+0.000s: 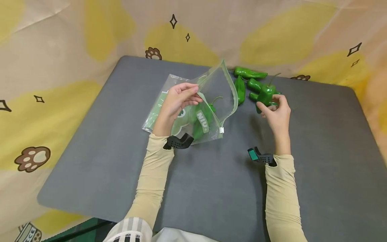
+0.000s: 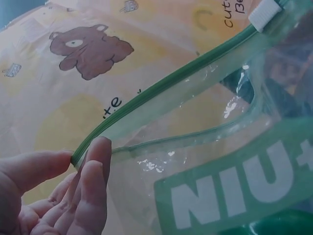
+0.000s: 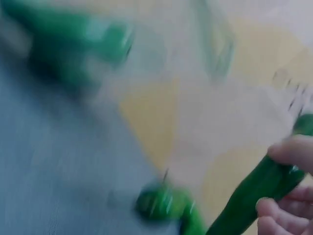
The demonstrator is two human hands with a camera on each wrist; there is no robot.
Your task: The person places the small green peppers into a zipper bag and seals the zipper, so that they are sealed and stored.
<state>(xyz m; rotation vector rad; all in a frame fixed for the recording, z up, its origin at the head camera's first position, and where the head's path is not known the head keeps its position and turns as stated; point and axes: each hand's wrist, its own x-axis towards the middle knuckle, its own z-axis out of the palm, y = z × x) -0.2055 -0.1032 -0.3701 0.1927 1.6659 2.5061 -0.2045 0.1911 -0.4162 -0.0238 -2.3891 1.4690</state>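
Observation:
A clear zip bag [image 1: 220, 101] with green trim and a white slider stands with its mouth spread wide toward the right. My left hand [image 1: 180, 97] pinches the near edge of that mouth between thumb and fingers, as the left wrist view shows at the green zip strip [image 2: 161, 90]. Inside the bag lies a green pepper [image 1: 199, 126], partly covered by the printed NIU label. To the right, my right hand [image 1: 276, 112] grips another green pepper [image 1: 266, 94] with its stem up, held above the table. In the right wrist view this pepper [image 3: 259, 196] slants between thumb and fingers.
Several green peppers [image 1: 249, 73] lie behind the bag and the right hand. A flat plastic package [image 1: 155, 107] with green print lies left, partly under the bag. The grey table [image 1: 211, 188] ends at a patterned cloth [image 1: 187, 20] behind.

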